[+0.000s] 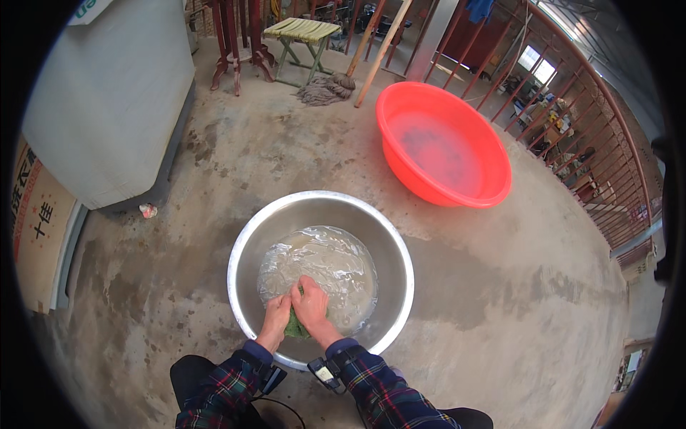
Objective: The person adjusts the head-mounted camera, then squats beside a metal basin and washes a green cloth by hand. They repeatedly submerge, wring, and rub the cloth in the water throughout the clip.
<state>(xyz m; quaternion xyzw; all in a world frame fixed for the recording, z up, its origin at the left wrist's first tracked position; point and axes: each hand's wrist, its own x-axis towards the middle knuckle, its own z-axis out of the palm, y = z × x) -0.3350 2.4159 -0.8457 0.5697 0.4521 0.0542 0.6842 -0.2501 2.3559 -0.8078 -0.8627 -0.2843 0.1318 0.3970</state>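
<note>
Both of my hands are together over the near half of a stainless steel basin (394, 236). My left hand (277, 317) and my right hand (312, 304) grip a wet green cloth (296, 325) between them, and part of it is hidden by my fingers. Rippled, cloudy water (332, 254) fills the bottom of the basin. The cloth hangs at the near edge of this water; whether its lower end is under the surface I cannot tell.
A red plastic tub (386, 137) with cloudy water stands ahead to the right. Beyond it runs a metal railing (605, 107). A string mop (327, 90) and a folding stool (303, 29) are at the back. On the left are a grey-white appliance (118, 102) and cardboard (40, 236). The concrete floor (471, 289) has wet patches.
</note>
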